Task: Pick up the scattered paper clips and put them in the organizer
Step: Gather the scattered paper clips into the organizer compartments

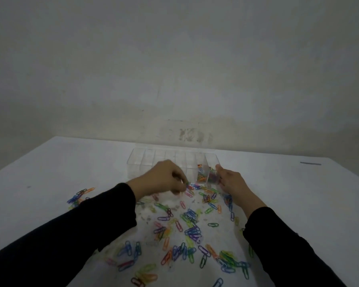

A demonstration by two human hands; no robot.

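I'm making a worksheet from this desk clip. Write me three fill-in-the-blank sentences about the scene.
1. The left hand pinches a ____ near the table.
2. The right hand holds the clear ____ at its right end.
3. The paper clips in the organizer sit in its ____ compartments, beside the right hand.

Missing words: paper clip; organizer; rightmost

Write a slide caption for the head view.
Left hand pinches a paper clip from the scattered clips while right hand holds the clear organizer.
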